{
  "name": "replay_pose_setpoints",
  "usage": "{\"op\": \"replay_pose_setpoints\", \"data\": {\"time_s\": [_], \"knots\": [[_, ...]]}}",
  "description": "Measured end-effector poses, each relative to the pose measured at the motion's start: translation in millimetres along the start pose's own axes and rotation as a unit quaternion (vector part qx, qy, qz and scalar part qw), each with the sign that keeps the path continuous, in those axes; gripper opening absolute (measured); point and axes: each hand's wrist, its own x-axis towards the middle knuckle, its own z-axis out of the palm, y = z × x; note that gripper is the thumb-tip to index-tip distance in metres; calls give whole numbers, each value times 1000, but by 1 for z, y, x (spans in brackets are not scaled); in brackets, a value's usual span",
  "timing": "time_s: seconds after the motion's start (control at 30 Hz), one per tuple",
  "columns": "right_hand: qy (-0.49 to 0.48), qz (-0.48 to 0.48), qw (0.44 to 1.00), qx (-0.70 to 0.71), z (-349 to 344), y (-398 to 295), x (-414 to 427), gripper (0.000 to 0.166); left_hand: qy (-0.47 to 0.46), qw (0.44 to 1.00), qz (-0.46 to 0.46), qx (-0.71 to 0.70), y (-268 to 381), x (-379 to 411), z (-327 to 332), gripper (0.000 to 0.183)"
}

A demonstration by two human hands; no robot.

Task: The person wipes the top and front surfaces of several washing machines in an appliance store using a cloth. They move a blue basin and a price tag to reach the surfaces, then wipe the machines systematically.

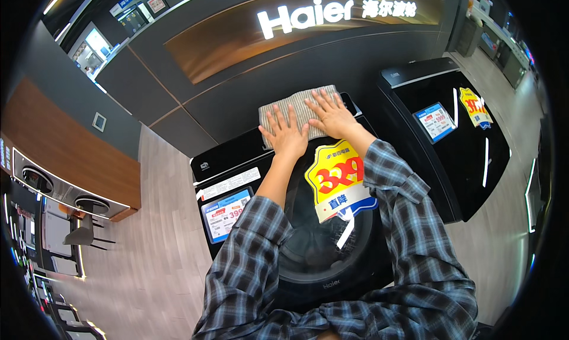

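A striped grey-beige cloth (284,105) lies spread over the rear control panel of a black Haier top-loading washing machine (306,275). My left hand (286,135) rests palm down on the cloth's front part, fingers spread. Beside it, my right hand (333,115) presses flat on the cloth's right part, its fingers also apart. Neither hand grips the cloth. Under my forearms is the machine's dark see-through lid (311,251). A yellow price sign (333,184) stands on the lid, partly covered by my right sleeve. The panel beneath the cloth is hidden.
A second black top-loader (444,162) stands close on the right, bearing a price card (434,122) and a yellow sign (475,108). Another price card (224,215) sits at the lid's left. Behind rises a dark panelled wall (249,95). Wood-look floor (164,251) runs along the left.
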Motion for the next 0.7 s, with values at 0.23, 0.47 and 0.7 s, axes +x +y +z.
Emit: {"op": "replay_pose_setpoints", "data": {"time_s": [0.23,0.47,0.7], "knots": [[-28,10,1000,-3,-3,25,-21,66,-114,992,33,-43,22,-2,-19,65],[-51,31,997,39,4,33,-39,64,-168,985,26,-38,43,-17,-24,62],[-81,51,994,60,5,43,-74,62,-173,985,16,-7,73,-46,-9,66]]}}
